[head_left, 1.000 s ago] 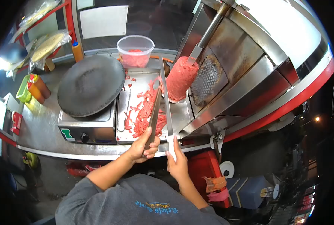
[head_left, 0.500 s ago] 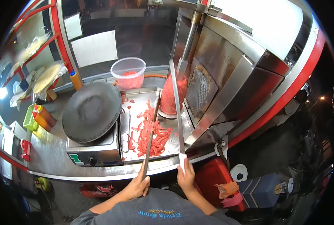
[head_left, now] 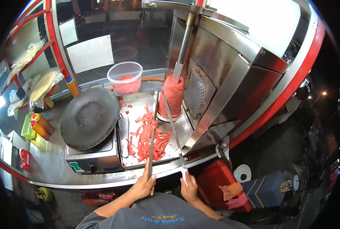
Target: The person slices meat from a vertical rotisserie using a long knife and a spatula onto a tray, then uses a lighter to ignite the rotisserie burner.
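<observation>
My right hand (head_left: pixel 189 187) is closed round the white handle of a long knife (head_left: pixel 172 128). Its blade slants up and left, passing in front of the red meat cone (head_left: pixel 173 97) on the vertical spit. A long, narrow, dark metal tool (head_left: pixel 152 147) is gripped in my left hand (head_left: pixel 143 186); whether it is a second knife or a sharpening steel I cannot tell. Both tips come close together at the cone's left side; contact is unclear. Beneath the tool, strips of red meat (head_left: pixel 160 143) lie heaped on the metal tray (head_left: pixel 173 152).
Left of the tray, a dark round pan (head_left: pixel 90 116) sits on a burner (head_left: pixel 95 160). Behind stands a clear tub (head_left: pixel 125 78) with red meat. The grill (head_left: pixel 200 91) rises beside the cone. Sauce bottles (head_left: pixel 40 128) and bagged flatbreads (head_left: pixel 45 86) are at far left.
The knife's tip has swung left and down, from the spit above the cone to near the other tool's tip. My left hand keeps its hold. The view has shifted slightly.
</observation>
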{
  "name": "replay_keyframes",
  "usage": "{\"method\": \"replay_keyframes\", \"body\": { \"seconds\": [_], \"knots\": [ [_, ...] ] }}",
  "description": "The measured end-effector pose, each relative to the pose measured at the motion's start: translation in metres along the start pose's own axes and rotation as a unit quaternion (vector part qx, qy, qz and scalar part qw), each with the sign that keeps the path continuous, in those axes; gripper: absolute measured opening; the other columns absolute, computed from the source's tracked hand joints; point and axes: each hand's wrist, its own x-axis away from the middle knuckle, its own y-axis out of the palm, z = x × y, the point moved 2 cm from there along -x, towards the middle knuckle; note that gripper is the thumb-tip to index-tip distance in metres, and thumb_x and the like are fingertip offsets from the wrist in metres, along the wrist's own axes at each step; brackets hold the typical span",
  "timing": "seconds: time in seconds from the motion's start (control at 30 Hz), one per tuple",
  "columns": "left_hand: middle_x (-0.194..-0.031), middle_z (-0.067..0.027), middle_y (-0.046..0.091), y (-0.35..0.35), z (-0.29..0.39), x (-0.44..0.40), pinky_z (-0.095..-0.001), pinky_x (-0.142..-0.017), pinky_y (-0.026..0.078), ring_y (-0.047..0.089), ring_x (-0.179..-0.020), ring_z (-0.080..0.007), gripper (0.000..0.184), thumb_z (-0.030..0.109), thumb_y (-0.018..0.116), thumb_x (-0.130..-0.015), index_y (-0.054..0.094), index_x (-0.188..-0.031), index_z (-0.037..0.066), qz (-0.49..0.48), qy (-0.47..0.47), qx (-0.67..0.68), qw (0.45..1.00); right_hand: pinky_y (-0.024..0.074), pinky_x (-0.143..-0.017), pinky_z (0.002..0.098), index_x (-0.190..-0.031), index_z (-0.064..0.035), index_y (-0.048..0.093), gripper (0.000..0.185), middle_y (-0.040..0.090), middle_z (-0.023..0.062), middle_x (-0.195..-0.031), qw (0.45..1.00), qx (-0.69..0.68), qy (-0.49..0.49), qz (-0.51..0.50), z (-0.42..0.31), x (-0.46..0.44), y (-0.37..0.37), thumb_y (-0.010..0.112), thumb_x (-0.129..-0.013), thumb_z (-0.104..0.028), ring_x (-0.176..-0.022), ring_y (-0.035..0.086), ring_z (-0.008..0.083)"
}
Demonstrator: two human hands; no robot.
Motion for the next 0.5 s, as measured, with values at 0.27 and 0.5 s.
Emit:
{"method": "replay_keyframes", "body": {
  "seconds": [0.27, 0.5],
  "knots": [
    [-0.076, -0.0078, 0.05, 0.007, 0.008, -0.015, -0.0333, -0.048, 0.052, 0.054, -0.052, -0.0168, 0.08, 0.027, 0.038, -0.118, -0.023, -0.17, 0.025, 0.017, 0.019, -0.022, 0.999, 0.0574, -0.076, 0.0447, -0.159, -0.0136, 0.053, 0.061, 0.064, 0.0186, -0.103, 1.0, 0.004, -0.001, -0.002, -0.02, -0.089, 0.016, 0.071, -0.101, -0.007, -0.087, 0.068, 0.0366],
    [-0.078, -0.0045, 0.047, -0.008, 0.023, -0.032, -0.0316, -0.049, 0.051, 0.051, -0.05, -0.0157, 0.076, 0.036, 0.034, -0.119, -0.021, -0.17, 0.029, -0.045, 0.021, 0.14, 0.989, 0.0569, -0.078, 0.043, -0.158, -0.0102, 0.055, 0.059, 0.065, 0.0195, -0.103, 0.998, 0.007, 0.038, -0.044, -0.007, 0.02, -0.021, 0.07, -0.101, -0.007, -0.087, 0.067, 0.0356]
  ]
}}
